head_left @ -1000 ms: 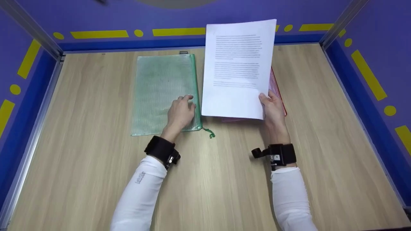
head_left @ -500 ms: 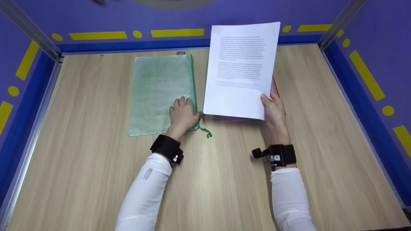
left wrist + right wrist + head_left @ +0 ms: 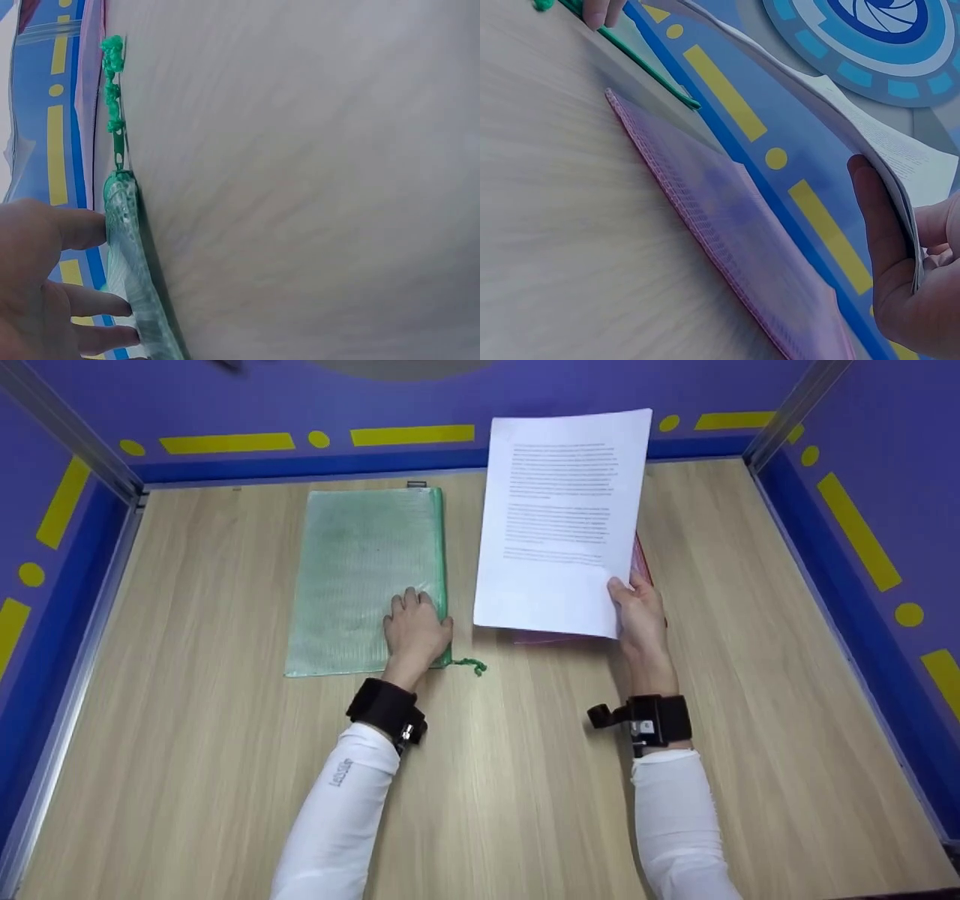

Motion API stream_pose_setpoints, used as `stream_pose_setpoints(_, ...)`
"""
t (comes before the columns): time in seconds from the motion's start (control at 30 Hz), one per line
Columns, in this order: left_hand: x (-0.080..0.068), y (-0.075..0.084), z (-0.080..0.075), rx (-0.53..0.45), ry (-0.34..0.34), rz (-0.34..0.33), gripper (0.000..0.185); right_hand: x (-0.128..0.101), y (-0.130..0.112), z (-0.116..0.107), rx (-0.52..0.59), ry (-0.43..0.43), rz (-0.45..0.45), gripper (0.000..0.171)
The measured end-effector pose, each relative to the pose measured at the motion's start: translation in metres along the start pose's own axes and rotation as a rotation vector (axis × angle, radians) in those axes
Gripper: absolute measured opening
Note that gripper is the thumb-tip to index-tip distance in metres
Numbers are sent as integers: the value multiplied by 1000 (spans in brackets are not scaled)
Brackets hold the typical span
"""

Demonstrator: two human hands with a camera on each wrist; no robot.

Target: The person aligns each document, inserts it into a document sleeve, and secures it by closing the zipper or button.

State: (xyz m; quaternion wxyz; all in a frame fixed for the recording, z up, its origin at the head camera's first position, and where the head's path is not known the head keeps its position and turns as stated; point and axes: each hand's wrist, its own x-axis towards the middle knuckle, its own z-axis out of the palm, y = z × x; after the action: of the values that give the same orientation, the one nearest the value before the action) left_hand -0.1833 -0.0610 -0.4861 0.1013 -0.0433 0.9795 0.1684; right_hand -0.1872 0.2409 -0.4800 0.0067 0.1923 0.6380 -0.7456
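My left hand (image 3: 417,628) rests on the lower right part of a green mesh zip pouch (image 3: 360,555), fingers spread and thumb along its zipped edge. In the left wrist view the thumb and fingertips (image 3: 90,229) touch the pouch (image 3: 146,292) near its corner. My right hand (image 3: 641,615) grips a thin stack of printed paper (image 3: 555,592) at its lower right corner, thumb on the printed face. The paper is raised over a pink zip pouch (image 3: 727,232), which it mostly hides in the head view.
A green braided zipper pull (image 3: 471,664) trails from the green pouch's lower right corner. Purple and blue walls (image 3: 855,547) with yellow dashes border the wooden table (image 3: 510,780) at the back and sides.
My left hand has gone from bent fingers to spread ones on the green pouch. The pouch has slid left with it. My right hand has moved slightly right with the paper.
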Motion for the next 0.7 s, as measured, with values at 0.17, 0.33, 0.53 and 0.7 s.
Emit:
stream_pose_setpoints(0.17,3,-1,-5,-35,-14,9,49,0,0,-1,5,-1,10,45)
stream_pose_setpoints(0.33,5,-2,-5,-43,3,7,38,1,2,0,4,-4,0,46)
stream_pose_setpoints(0.53,2,-6,5,67,112,50,29,1,5,4,-15,-15,-2,44)
stream_pose_setpoints(0.7,0,-7,2,65,170,30,26,-1,6,4,-1,-26,-27,44)
